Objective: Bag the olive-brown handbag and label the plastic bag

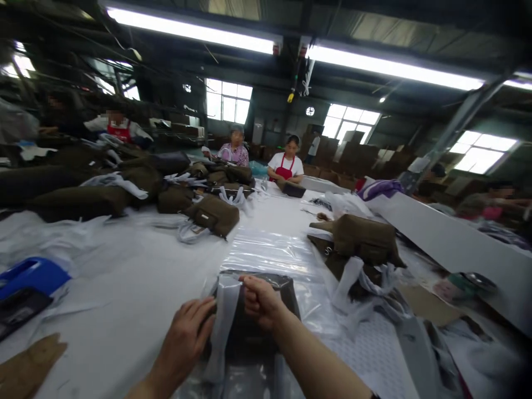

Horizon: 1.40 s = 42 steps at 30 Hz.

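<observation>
In front of me a dark fabric bag [257, 346] lies flat inside a clear plastic bag [266, 382]. Along its left side runs a pale, translucent strip [226, 310] that looks like folded plastic. My right hand [260, 302] is above the package, thumb and forefinger pinched on the top corner of that strip. Against the package's left edge rests my left hand [185, 335], its fingers bent and side by side, thumb apart, with no grip visible. Further flat plastic bags [270, 249] lie just beyond the package.
Brown fabric bags [216, 213] with white straps are heaped at the left; more [361, 238] lie at the right. A blue-and-black tape dispenser [35, 277] stands at the left edge. Beside the right-hand board lies a jar [465, 285]. Co-workers [286, 163] are at the far end.
</observation>
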Available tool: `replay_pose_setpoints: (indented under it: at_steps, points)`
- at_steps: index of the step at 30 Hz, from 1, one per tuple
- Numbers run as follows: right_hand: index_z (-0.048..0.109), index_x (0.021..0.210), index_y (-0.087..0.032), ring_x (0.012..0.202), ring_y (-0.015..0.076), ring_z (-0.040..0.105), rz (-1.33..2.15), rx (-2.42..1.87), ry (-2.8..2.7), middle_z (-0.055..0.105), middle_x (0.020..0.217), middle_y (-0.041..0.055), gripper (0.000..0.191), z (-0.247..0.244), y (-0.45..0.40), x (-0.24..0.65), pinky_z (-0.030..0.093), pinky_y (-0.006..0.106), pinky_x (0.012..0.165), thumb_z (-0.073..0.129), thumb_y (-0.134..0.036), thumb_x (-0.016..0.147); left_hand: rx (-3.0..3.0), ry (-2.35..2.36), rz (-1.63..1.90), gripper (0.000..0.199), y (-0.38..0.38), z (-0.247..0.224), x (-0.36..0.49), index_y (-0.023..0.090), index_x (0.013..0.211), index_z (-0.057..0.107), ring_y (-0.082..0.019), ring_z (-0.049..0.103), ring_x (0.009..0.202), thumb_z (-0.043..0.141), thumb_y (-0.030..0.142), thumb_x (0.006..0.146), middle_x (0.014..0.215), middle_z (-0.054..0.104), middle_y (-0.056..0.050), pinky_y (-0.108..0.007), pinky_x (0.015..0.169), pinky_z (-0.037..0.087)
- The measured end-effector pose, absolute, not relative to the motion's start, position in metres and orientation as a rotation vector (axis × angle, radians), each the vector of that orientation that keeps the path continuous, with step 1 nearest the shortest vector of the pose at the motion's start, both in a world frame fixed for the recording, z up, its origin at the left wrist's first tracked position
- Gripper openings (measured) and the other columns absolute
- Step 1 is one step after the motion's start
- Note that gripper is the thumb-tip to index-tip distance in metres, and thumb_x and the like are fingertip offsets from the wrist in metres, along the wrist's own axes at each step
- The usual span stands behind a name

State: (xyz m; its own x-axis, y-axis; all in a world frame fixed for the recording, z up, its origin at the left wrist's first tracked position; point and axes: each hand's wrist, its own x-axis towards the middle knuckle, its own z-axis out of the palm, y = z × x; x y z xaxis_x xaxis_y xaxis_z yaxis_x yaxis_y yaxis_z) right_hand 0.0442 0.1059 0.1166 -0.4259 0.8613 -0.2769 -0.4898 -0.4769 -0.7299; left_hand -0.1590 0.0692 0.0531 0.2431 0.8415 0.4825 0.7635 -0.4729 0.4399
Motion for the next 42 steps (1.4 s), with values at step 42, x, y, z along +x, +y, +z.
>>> replay_pose_setpoints:
  at_steps: [42]
  points:
    - [0.066,0.086,-0.02,0.067,0.0226,0.063,0.242,-1.634,-2.34,0.069,0.082,0.0092,0.017,0.063,0.188,0.019,0.046,0.032,0.058,0.054,-0.022,0.074,2.697,1.244,1.088,0.044,0.198,-0.039,-0.131,0.033,0.123,0.051,-0.027,0.055,0.109,0.053,0.04,0.081,0.117,0.06,-0.002,-0.037,0.085,0.054]
